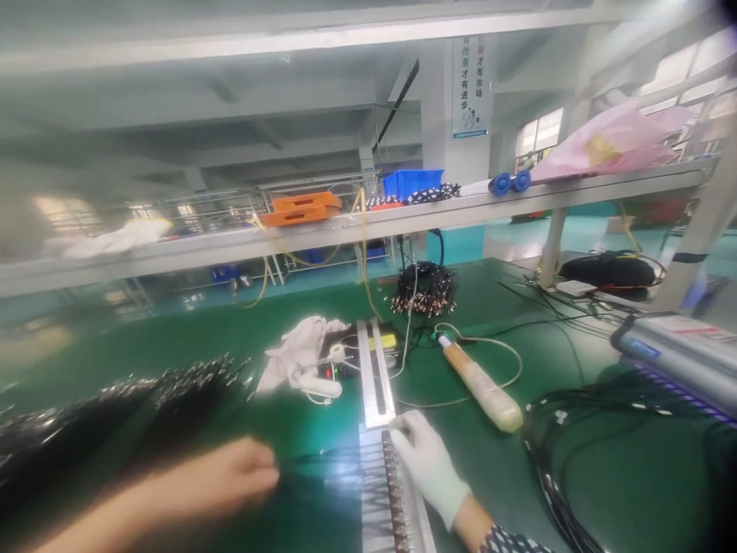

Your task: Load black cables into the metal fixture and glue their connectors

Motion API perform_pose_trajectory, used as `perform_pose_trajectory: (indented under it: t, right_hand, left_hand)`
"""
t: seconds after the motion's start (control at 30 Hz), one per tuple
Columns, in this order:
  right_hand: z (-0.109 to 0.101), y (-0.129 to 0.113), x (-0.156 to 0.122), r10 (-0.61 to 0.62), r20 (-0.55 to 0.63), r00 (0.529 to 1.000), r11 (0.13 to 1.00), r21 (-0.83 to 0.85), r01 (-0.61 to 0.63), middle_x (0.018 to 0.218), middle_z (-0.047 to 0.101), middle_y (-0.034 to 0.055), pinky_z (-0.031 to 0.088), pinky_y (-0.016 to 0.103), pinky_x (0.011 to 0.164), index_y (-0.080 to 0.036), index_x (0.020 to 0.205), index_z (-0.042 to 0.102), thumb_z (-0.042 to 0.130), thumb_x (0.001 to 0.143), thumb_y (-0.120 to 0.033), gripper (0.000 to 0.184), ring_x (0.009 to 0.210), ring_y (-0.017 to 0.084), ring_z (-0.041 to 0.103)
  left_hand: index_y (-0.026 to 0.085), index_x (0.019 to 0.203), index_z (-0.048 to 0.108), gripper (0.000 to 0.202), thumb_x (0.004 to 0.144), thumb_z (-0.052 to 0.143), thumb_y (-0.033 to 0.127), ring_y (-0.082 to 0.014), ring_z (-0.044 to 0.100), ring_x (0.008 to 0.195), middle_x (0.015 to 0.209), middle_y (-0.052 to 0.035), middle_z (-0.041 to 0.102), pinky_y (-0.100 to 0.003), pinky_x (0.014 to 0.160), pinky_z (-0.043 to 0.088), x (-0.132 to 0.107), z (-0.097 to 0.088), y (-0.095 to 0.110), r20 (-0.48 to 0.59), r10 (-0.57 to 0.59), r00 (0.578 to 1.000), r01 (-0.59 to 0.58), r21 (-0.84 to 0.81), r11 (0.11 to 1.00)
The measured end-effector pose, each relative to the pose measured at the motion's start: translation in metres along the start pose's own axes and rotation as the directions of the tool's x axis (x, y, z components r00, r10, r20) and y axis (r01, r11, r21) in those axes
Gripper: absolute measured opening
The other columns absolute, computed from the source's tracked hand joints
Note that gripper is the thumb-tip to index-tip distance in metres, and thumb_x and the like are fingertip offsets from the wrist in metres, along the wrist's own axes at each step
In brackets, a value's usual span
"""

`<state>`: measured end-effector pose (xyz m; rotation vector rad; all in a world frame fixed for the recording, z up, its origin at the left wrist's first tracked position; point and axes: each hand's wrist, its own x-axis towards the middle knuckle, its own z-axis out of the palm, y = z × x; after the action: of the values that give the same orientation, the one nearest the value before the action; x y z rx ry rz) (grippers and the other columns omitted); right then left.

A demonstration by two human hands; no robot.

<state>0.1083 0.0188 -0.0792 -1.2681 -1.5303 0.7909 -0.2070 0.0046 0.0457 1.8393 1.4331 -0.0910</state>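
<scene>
My left hand is bare and blurred at the lower left, fingers curled near a thin black cable that runs toward a metal slotted fixture. My right hand, in a white glove, rests on the fixture's upper end, fingers bent onto the row of connectors held in its slots. A large bundle of black cables with metal tips lies left of my left hand. Whether the left fingers pinch the cable is lost in the blur.
On the green bench lie a white cloth, a metal strip, an amber tube-shaped tool, a coil of black cables and looped cables at right. A shelf with orange trays and a blue bin runs overhead.
</scene>
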Motion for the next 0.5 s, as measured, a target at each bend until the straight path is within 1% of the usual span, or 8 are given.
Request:
perform_pose_trajectory:
  t: [0.03, 0.1, 0.17, 0.2, 0.27, 0.3, 0.4, 0.5]
  right_hand:
    - [0.0, 0.001, 0.0, -0.001, 0.005, 1.0, 1.0, 0.006, 0.001, 0.094, 0.064, 0.0042, 0.047, 0.037, 0.086, -0.018, 0.089, 0.064, 0.053, 0.089, -0.026, 0.013, 0.09, 0.021, 0.062]
    - [-0.001, 0.001, 0.0, 0.001, 0.007, 1.0, 1.0, 0.008, -0.001, 0.095, 0.065, 0.0049, 0.048, 0.038, 0.087, -0.018, 0.089, 0.064, 0.053, 0.088, -0.03, 0.016, 0.091, 0.022, 0.063]
    - [-0.001, 0.001, 0.0, 0.006, 0.003, 1.0, 1.0, 0.007, -0.006, 0.095, 0.065, 0.0057, 0.048, 0.037, 0.086, -0.019, 0.088, 0.065, 0.052, 0.087, -0.034, 0.02, 0.09, 0.023, 0.064]
    - [-0.001, 0.001, 0.0, 0.008, 0.002, 1.0, 1.0, 0.008, -0.008, 0.095, 0.066, 0.006, 0.049, 0.037, 0.086, -0.02, 0.088, 0.065, 0.052, 0.087, -0.036, 0.021, 0.09, 0.023, 0.064]
    - [-0.002, 0.0, 0.0, 0.012, 0.002, 1.0, 1.0, 0.007, -0.012, 0.094, 0.066, 0.0063, 0.049, 0.036, 0.085, -0.021, 0.086, 0.065, 0.051, 0.086, -0.041, 0.024, 0.09, 0.024, 0.064]
    - [-0.002, 0.0, 0.0, 0.014, 0.003, 1.0, 1.0, 0.005, -0.014, 0.093, 0.066, 0.0063, 0.05, 0.036, 0.084, -0.021, 0.084, 0.065, 0.052, 0.086, -0.043, 0.025, 0.089, 0.024, 0.064]
    - [-0.002, -0.001, 0.0, 0.021, 0.005, 1.0, 1.0, 0.002, -0.022, 0.091, 0.065, 0.0059, 0.05, 0.037, 0.082, -0.022, 0.083, 0.064, 0.051, 0.086, -0.047, 0.029, 0.087, 0.025, 0.064]
    - [-0.003, -0.001, -0.001, 0.031, 0.015, 0.999, 1.0, 0.001, -0.031, 0.092, 0.065, 0.0055, 0.05, 0.036, 0.081, -0.022, 0.085, 0.064, 0.05, 0.087, -0.048, 0.03, 0.088, 0.025, 0.064]
  left_hand:
    - [0.02, 0.072, 0.051, 0.055, 0.081, 0.045, 0.075, -0.0094, 0.033, 0.046, 0.059, 0.0046, 0.044, -0.021, 0.045, 0.029, 0.002, 0.001, 0.001, -0.009, 0.034, 0.999, -0.034, -0.045, 0.998]
    - [0.02, 0.072, 0.049, 0.061, 0.083, 0.035, 0.078, -0.0105, 0.038, 0.052, 0.066, 0.002, 0.05, -0.023, 0.052, 0.034, 0.005, 0.01, -0.014, -0.075, 0.057, 0.996, -0.059, -0.028, 0.998]
    - [0.02, 0.067, 0.049, 0.065, 0.082, 0.031, 0.08, -0.0148, 0.046, 0.062, 0.068, -0.0009, 0.052, -0.026, 0.062, 0.04, 0.005, 0.023, -0.042, -0.161, 0.037, 0.986, -0.009, 0.168, 0.986]
    - [0.02, 0.064, 0.048, 0.065, 0.081, 0.031, 0.081, -0.0171, 0.048, 0.065, 0.069, -0.0024, 0.054, -0.028, 0.065, 0.04, 0.004, 0.03, -0.056, -0.224, 0.027, 0.974, 0.04, 0.29, 0.956]
    - [0.021, 0.065, 0.052, 0.064, 0.086, 0.026, 0.075, -0.0202, 0.054, 0.069, 0.071, -0.0041, 0.058, -0.03, 0.069, 0.042, -0.001, 0.037, -0.076, -0.304, -0.004, 0.953, 0.135, 0.411, 0.902]
    - [0.021, 0.068, 0.056, 0.063, 0.09, 0.023, 0.07, -0.021, 0.057, 0.071, 0.073, -0.0045, 0.061, -0.03, 0.07, 0.043, -0.004, 0.038, -0.08, -0.329, -0.021, 0.944, 0.17, 0.433, 0.885]
    - [0.022, 0.089, 0.069, 0.058, 0.093, 0.027, 0.062, -0.027, 0.065, 0.09, 0.087, -0.008, 0.068, -0.035, 0.082, 0.047, -0.014, 0.042, -0.072, -0.375, -0.048, 0.926, 0.225, 0.445, 0.867]
    - [0.026, 0.116, 0.068, 0.055, 0.084, 0.047, 0.066, -0.0382, 0.057, 0.118, 0.112, -0.0123, 0.069, -0.049, 0.098, 0.044, -0.026, 0.067, -0.057, -0.377, -0.058, 0.925, 0.213, 0.385, 0.898]
